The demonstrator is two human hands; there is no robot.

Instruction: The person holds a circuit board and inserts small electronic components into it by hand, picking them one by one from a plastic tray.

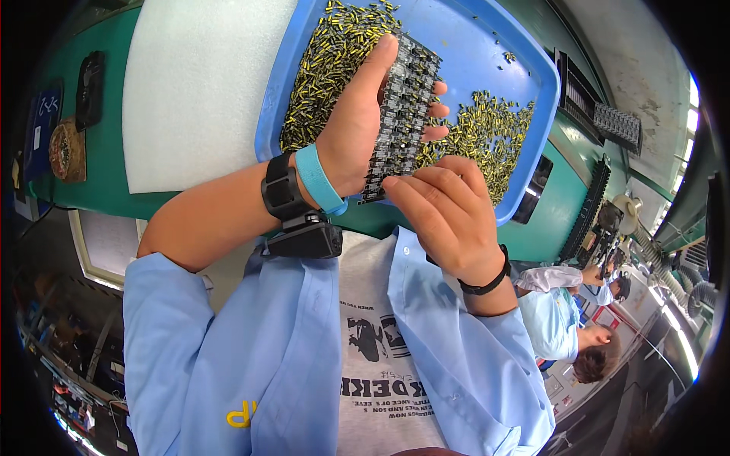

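Note:
My left hand (352,125) grips a long black slotted rack (405,106), thumb along one long edge and fingertips showing past the other. Rows of small dark and silvery pieces fill the rack, which is held tilted over a blue tray (268,114). At the rack's near end, my right hand (449,213) has its thumb and fingers pinched together. What lies between those fingertips is hidden. Many small black-and-yellow cylindrical parts (323,80) are heaped in the tray's left side, with another pile (487,137) at its right.
A white foam sheet (198,91) lies left of the tray on the green table (106,144). Farther left are a round container (68,148) and a black case (90,87). Black racks (617,128) stand at the right. Another person (563,319) works at the right.

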